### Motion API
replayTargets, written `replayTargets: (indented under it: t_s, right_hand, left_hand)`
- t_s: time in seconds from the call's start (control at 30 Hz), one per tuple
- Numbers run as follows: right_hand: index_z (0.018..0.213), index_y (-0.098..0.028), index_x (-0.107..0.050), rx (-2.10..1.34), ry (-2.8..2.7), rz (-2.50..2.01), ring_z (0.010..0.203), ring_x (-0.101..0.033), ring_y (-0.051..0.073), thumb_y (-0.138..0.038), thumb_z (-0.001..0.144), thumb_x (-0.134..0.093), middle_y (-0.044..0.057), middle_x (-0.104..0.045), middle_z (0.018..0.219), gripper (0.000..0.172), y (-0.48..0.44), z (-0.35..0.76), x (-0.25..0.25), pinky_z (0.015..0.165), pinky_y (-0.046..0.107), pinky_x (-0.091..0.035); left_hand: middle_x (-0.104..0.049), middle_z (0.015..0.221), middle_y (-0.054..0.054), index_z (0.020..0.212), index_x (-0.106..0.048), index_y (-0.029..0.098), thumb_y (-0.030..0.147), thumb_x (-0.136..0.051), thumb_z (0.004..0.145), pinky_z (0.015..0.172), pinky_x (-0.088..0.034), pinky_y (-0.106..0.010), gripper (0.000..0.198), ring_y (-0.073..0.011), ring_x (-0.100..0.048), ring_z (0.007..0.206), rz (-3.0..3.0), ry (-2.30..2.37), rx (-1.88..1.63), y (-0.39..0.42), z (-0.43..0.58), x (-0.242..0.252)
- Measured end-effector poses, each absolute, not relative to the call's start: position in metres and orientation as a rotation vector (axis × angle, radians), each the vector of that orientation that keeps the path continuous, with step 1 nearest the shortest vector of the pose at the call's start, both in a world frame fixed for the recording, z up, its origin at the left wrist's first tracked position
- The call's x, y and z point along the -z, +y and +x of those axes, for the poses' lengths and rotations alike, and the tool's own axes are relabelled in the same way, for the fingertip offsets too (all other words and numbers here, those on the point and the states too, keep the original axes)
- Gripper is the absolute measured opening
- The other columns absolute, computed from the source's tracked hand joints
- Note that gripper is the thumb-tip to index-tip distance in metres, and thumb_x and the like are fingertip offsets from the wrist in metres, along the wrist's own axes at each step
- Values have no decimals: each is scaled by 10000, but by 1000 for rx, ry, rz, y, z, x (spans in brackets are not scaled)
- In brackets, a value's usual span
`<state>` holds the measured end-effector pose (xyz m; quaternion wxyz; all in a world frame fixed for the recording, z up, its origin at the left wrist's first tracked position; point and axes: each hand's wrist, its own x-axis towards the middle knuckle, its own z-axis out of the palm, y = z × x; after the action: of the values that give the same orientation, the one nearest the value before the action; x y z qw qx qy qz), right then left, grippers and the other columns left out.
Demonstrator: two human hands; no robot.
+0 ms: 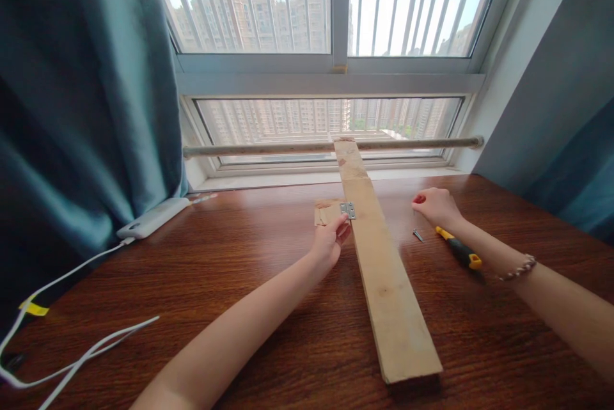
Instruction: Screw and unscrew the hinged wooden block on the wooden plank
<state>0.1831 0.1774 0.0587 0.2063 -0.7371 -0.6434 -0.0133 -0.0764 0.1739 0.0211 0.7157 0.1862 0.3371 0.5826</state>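
A long pale wooden plank (384, 269) lies on the dark wood table (268, 250), its far end resting on a rod by the window. A small wooden block (327, 210) sits against its left side, joined by a small metal hinge (348, 210). My left hand (330, 240) rests on the block with fingertips pressed beside the hinge. My right hand (435, 206) is to the right of the plank, fingers pinched together over the table on something tiny that I cannot make out. A loose screw (418, 235) lies just below it.
A yellow-and-black screwdriver (459, 252) lies under my right forearm. A white power bank (154, 218) with white cables (71, 333) sits at the left near a teal curtain (81, 96). A horizontal rod (268, 149) runs along the window sill.
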Motion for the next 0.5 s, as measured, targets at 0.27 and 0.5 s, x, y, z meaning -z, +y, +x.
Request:
replayTargets:
  t_s: [0.27, 0.5]
  right_hand:
    - [786, -189, -733, -328, -1514, -1167, 705, -649, 174, -295, 715, -639, 46, -698, 810, 158, 168, 76, -62, 647, 275, -532]
    - [779, -211, -735, -340, -1562, -1022, 747, -617, 145, -227, 732, -631, 34, -649, 823, 115, 167, 56, -50, 649, 252, -538]
  left_hand:
    - [-686, 742, -22, 758, -620, 157, 16, -673, 634, 627, -481, -225, 195, -105, -614, 625, 438, 740, -1288, 175, -76, -19]
    - [-692, 769, -32, 770, -643, 155, 36, -675, 634, 623, -477, -218, 183, -108, -617, 648, 447, 714, -1276, 176, -76, -18]
